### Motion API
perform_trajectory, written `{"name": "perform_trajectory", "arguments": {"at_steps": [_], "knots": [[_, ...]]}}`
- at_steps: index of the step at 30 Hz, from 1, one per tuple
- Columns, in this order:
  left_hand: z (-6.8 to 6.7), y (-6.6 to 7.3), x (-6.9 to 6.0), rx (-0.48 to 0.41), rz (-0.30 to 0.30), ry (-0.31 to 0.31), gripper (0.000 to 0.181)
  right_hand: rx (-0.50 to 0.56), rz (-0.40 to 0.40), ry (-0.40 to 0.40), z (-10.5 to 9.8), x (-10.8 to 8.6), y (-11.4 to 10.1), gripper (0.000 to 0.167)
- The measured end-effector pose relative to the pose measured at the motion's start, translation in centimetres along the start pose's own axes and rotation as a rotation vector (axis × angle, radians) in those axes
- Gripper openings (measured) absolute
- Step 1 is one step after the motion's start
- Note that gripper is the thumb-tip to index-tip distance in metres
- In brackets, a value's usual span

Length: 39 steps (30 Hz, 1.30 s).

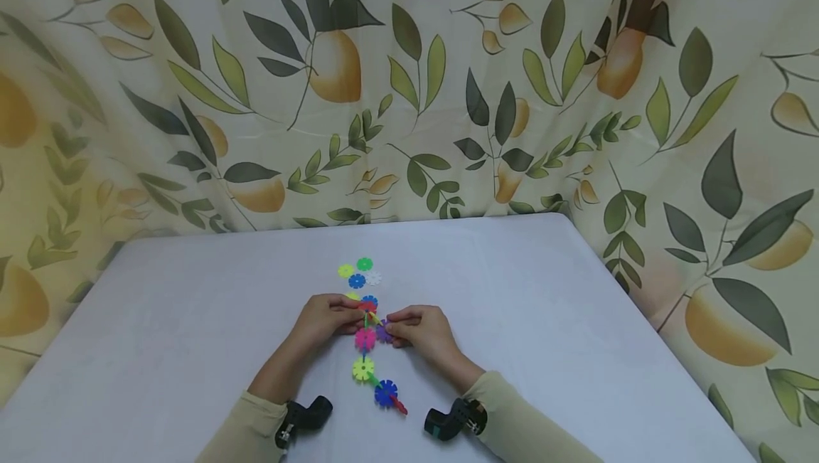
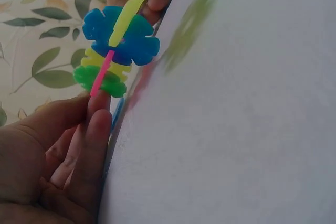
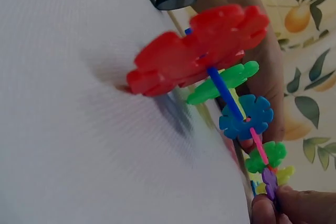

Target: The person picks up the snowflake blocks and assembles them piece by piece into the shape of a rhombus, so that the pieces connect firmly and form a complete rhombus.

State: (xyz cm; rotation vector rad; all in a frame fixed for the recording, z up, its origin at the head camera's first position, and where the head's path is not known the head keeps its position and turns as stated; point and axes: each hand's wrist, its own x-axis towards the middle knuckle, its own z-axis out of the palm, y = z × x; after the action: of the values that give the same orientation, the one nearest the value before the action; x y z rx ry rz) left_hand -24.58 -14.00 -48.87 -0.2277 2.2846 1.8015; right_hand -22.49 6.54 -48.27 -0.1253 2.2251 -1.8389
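My left grip (image 1: 329,321): fingertips pinching the far end of the disc chain (image 1: 363,369), right around the red disc (image 1: 367,305) up there; exact contact is kinda hidden by my own fingers.
My right grip (image 1: 424,331): got the purple disc (image 3: 270,183) between thumb and fingers, just beside the far part of the chain. Can't tell if it's slotted onto anything.
Chain: flower-shaped plastic discs joined at the slots, running from between my hands back toward me near the middle of the surface (image 1: 544,321).
Chain colors, coming my way: green, a pink disc (image 1: 365,339), blue, yellow, green, a blue disc (image 1: 386,393), then red at the near end.
Loose bits: just past my hands there's a green disc (image 1: 365,264), a yellow disc (image 1: 345,271), another blue one and a white disc (image 1: 374,278), all bunched close together.
Wrists: a black camera (image 1: 313,414) on each, with beige sleeves (image 1: 239,424) behind them.
Surface: plain white covering.
Backdrop: curtain (image 1: 358,143) printed with leaves and orangey fruit, hanging beyond the far edge.
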Motion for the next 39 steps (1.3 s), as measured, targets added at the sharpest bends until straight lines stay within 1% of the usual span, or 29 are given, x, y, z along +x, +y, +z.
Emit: {"name": "perform_trajectory", "arguments": {"at_steps": [3, 6, 10, 12, 15, 20, 25, 28, 31, 35, 39], "knots": [[-0.4, 0.0, 0.0, -0.004, -0.01, -0.015, 0.02, -0.009, -0.005, -0.007, 0.0, 0.1, 0.2, 0.019], [-0.9, -0.1, 0.0, -0.001, -0.012, -0.015, 0.02, -0.01, -0.013, -0.023, 0.0, 0.2, 0.2, 0.018], [-1.8, -0.2, 0.1, 0.007, -0.03, 0.007, 0.02, -0.027, -0.022, -0.051, -0.2, 0.5, 0.2, 0.019], [-2.3, -0.2, 0.3, 0.02, -0.038, 0.016, 0.02, -0.059, -0.025, -0.055, -0.4, 0.8, 0.2, 0.019], [-3.0, -0.4, 0.5, 0.037, -0.049, 0.017, 0.023, -0.118, -0.021, -0.043, -0.7, 1.6, 0.2, 0.02], [-4.2, -0.6, 0.8, 0.038, -0.063, -0.007, 0.026, -0.2, -0.02, -0.036, -0.9, 3.5, -0.2, 0.024], [-5.1, -0.8, 0.8, 0.023, -0.074, -0.006, 0.027, -0.309, -0.07, -0.057, -0.2, 5.5, -1.0, 0.026], [-5.4, -0.9, 0.8, 0.006, -0.072, -0.004, 0.028, -0.376, -0.095, -0.072, 0.4, 6.5, -1.5, 0.028], [-5.5, -1.1, 0.9, -0.009, -0.068, -0.018, 0.029, -0.434, -0.102, -0.086, 0.9, 7.1, -1.7, 0.031], [-5.4, -1.1, 1.1, -0.019, -0.072, -0.021, 0.028, -0.525, -0.114, -0.101, 1.3, 7.4, -2.0, 0.033], [-5.4, -0.9, 1.1, -0.021, -0.073, -0.024, 0.028, -0.593, -0.132, -0.104, 1.5, 7.3, -2.1, 0.029]]}}
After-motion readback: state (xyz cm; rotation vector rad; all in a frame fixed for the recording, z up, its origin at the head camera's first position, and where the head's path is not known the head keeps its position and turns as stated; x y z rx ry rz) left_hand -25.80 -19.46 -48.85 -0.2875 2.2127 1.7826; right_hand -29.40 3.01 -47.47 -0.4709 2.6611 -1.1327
